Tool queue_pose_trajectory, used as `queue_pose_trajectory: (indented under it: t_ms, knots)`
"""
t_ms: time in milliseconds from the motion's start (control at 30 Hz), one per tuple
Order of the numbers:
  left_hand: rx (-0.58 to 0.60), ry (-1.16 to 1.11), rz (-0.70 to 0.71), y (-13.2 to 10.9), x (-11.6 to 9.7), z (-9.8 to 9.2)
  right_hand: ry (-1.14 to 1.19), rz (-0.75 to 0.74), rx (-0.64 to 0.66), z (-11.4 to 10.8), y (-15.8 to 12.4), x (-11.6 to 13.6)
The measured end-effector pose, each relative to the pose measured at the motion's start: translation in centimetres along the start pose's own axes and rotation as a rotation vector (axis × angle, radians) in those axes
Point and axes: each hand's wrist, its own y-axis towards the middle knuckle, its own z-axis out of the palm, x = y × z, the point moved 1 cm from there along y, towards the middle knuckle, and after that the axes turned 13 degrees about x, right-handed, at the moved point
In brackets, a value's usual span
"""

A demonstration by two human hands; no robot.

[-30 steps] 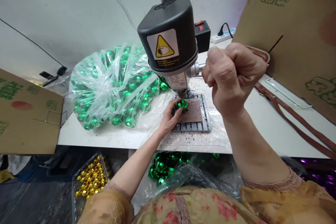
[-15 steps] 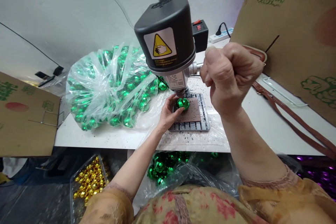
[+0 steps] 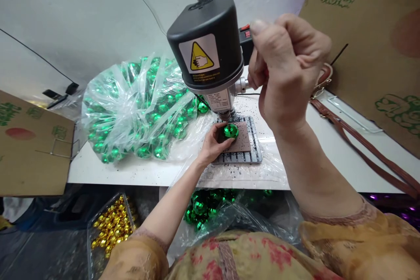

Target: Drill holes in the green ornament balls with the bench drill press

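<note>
My left hand [image 3: 215, 143] pinches a shiny green faceted ball [image 3: 231, 131] between thumb and fingers. The ball sits beneath the chuck of a small bench drill press [image 3: 206, 43], over a brown board [image 3: 241, 135] on the slotted metal base [image 3: 254, 153]. A dark spot shows on the ball's top; whether the bit touches it I cannot make out. My right hand [image 3: 288, 65] is closed in a fist at the machine's right side, by the metal feed-handle hub [image 3: 243, 85]. The grip inside the fist is hidden.
A clear bag of green balls [image 3: 131, 109] lies left of the press. Cardboard boxes [image 3: 33, 144] flank the white table [image 3: 131, 175]. A brown strap [image 3: 367, 144] lies at right. Below are a tub of gold balls [image 3: 113, 225] and more green balls [image 3: 205, 205]. Dark shavings litter the base.
My right hand has risen and turned a little at the side of the press. The left hand and the green ball have shifted slightly right.
</note>
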Motion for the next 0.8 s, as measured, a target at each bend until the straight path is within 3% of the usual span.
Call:
queue_pose_trajectory:
  t_ms: [200,300,467,800]
  knots:
    - [0.040,-0.040,-0.019,-0.6,0.0,0.1,0.004,0.156,0.041,0.0,1.6,-0.2]
    - [0.050,-0.018,-0.021,-0.5,-0.3,0.0,0.066,0.067,0.045,-0.2,0.7,0.3]
    - [0.035,0.023,-0.016,-0.5,-0.5,0.0,-0.051,-0.071,0.004,-0.4,-2.2,0.5]
    - [0.051,0.029,-0.017,-0.8,-0.2,-0.1,-0.069,-0.146,0.028,-0.9,-4.3,-0.2]
